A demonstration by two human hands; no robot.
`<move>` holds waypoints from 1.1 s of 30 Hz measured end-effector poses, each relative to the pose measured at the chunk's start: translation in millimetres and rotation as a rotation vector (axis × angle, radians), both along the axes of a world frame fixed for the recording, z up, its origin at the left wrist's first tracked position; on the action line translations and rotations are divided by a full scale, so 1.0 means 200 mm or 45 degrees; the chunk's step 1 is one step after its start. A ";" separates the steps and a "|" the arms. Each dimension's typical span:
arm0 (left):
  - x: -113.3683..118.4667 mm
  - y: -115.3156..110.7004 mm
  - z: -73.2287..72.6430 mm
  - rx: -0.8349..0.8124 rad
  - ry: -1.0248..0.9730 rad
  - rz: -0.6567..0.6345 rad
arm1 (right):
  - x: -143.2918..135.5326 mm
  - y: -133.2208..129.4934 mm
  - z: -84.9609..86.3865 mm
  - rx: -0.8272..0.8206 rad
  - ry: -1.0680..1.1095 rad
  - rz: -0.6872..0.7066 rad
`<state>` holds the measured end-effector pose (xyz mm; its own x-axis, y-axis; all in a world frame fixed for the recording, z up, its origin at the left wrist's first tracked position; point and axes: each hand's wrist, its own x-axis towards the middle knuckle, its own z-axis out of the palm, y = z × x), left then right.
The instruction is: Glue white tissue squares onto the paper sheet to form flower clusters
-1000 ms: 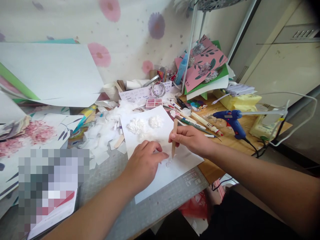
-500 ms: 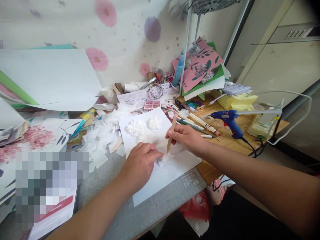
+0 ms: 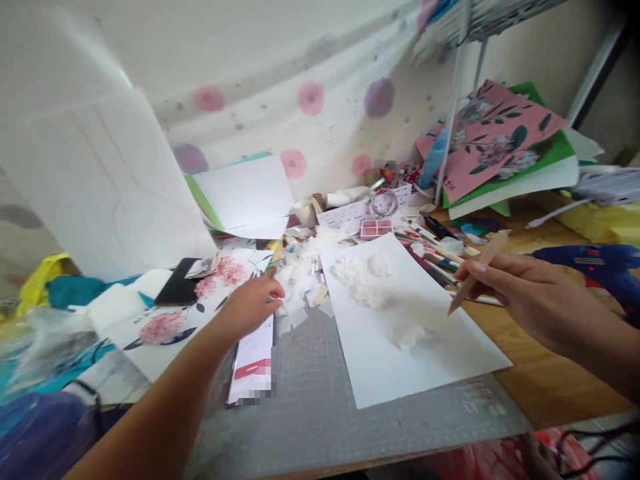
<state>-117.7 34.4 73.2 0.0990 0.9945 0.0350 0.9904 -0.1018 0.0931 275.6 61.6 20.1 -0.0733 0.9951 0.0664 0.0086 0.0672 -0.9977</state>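
Note:
A flat wooden craft stick [image 3: 477,275] is pinched between the thumb and fingers of my right hand [image 3: 520,293], its lower tip over the right side of a white paper sheet [image 3: 373,373]. My left hand [image 3: 253,305] is over the phone [image 3: 254,347], just left of a heap of torn white tissue scraps [image 3: 295,287]. Its fingers are loosely curled and apart, with nothing visible in them. Ruffled white tissue clusters [image 3: 365,277] lie on the upper part of the sheet. Lower on it sits a smaller crumpled tissue piece [image 3: 411,337].
A grey cutting mat [image 3: 310,393] lies under the sheet. Markers and brushes [image 3: 440,260] lie along its right side, with a blue glue gun [image 3: 595,260] farther right. A pink picture [image 3: 500,143] leans at the back. At left is a flower picture [image 3: 163,327].
My left hand has left the tissue piece and moved left toward the scraps. My right hand, still holding the stick, has lifted away rightward. The view has turned left.

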 end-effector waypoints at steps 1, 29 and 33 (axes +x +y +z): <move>-0.01 -0.01 -0.02 -0.026 0.018 -0.025 | 0.00 0.00 0.00 -0.016 -0.019 -0.008; 0.53 -0.06 -0.19 -0.199 -0.832 -0.281 | -0.08 -0.11 0.05 0.194 -0.238 0.146; 0.64 -0.07 -0.23 -0.156 -0.793 -0.300 | -0.13 -0.13 0.05 0.238 -0.281 0.221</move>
